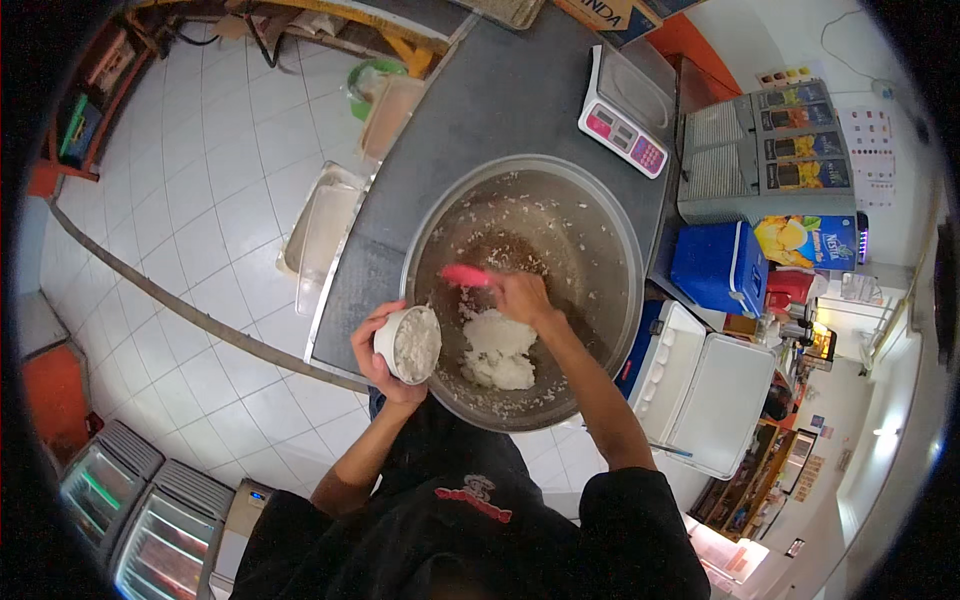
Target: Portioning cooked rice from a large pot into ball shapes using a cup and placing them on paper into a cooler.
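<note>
My left hand (pixel 381 358) holds a small white bowl (pixel 390 341) at the near left rim of a large round metal basin (pixel 604 315). White grains that look like cooked rice (pixel 418 346) fill the bowl. Over the basin, my right hand (pixel 521 298) is closed around a pink utensil (pixel 466 275), probably a spatula or scoop; its far end points left and its full shape cannot be told. A mound of the white grains (pixel 499 349) lies in the near part of the basin, below my right hand. Loose grains cling to the basin's bottom and walls.
The basin stands on a dark grey counter (pixel 480 120). Beyond it is a digital weighing scale (pixel 622 112). To the right are a blue cooler box (pixel 720 266) and an open white-lidded cooler (pixel 724 405). Plastic trays (pixel 326 232) lie beyond the counter's left edge.
</note>
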The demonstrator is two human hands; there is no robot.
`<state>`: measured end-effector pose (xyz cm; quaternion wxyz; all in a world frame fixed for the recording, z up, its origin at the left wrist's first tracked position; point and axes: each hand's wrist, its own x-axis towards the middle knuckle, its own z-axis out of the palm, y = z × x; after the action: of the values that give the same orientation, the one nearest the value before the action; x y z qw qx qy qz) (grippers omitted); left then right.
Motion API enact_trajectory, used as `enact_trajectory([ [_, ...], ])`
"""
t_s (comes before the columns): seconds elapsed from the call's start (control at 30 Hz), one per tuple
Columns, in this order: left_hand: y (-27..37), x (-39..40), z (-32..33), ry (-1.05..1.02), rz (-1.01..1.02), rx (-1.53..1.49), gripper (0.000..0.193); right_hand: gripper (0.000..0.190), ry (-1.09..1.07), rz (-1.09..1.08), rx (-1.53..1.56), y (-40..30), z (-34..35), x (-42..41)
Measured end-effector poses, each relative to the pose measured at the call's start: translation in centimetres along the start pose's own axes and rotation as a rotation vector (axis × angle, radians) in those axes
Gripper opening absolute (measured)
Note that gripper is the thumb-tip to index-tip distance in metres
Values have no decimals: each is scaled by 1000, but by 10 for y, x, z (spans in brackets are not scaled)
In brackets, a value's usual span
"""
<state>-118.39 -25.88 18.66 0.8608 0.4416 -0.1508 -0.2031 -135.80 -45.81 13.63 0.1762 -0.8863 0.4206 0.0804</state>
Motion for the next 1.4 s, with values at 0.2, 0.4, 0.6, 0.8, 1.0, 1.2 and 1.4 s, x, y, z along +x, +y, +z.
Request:
enact_trajectory([
  [0.2,1,-3,-3,25,0,29,47,19,187,213,-110,7,0,-23],
  [0.4,-2,-2,-4,-19,-27,-21,46,19,37,-203,46,-11,-4,-43],
  [0.6,-2,-4,-4,12,-44,-22,46,16,-164,126,-140,-4,9,-65],
  [0.8,-3,-2,-5,10,-26,-42,46,16,35,88,32,-28,11,-79],
  [1.0,-2,-3,-4,9,-7,-48,49,22,0,74,11,-48,7,-65],
  [1.2,-1,0,-2,-20,-7,-26,50,24,-121,-267,-63,-45,12,-55],
  [1.4,-3,-2,-6,-6,-29,-7,50,23,43,-229,11,-43,17,-74],
])
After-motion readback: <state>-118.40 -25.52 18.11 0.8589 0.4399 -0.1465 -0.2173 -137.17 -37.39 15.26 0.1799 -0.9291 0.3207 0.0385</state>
